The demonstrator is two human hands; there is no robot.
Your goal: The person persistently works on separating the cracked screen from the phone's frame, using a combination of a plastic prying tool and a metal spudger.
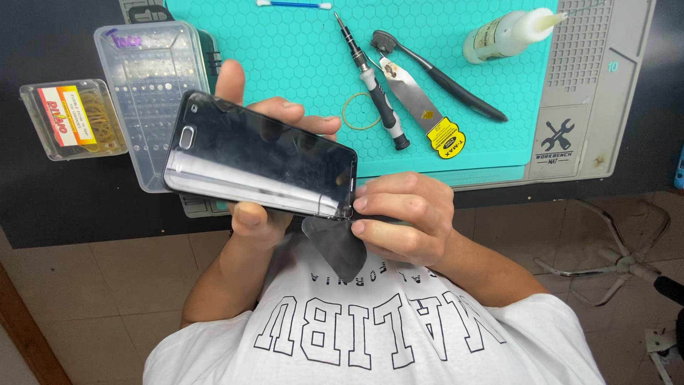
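Nearest the camera, the right hand point(402, 217) is curled closed, pinching a thin dark triangular pick point(335, 246) between thumb and fingers, with the pick's upper edge set against the lower right corner of a black smartphone point(260, 155). The left hand point(260, 167) cradles the smartphone from beneath, thumb pressed on its near long edge and fingers wrapped round the far edge, so the phone sits tilted in the air above the near edge of the worktop point(64, 196), screen glass facing up and reflecting light. Just behind the phone on the left lies a clear plastic case of small bits point(146, 68), and beside that a small clear box of rubber bands point(75, 117). Farther back a teal mat point(285, 50) carries a loose rubber band point(361, 112), a precision screwdriver point(370, 78), a flat metal spatula with a yellow tag point(420, 110) and a dark-handled tool point(442, 75). At the far edge lie a white squeeze bottle point(509, 32) on its side and a cotton swab point(293, 5).
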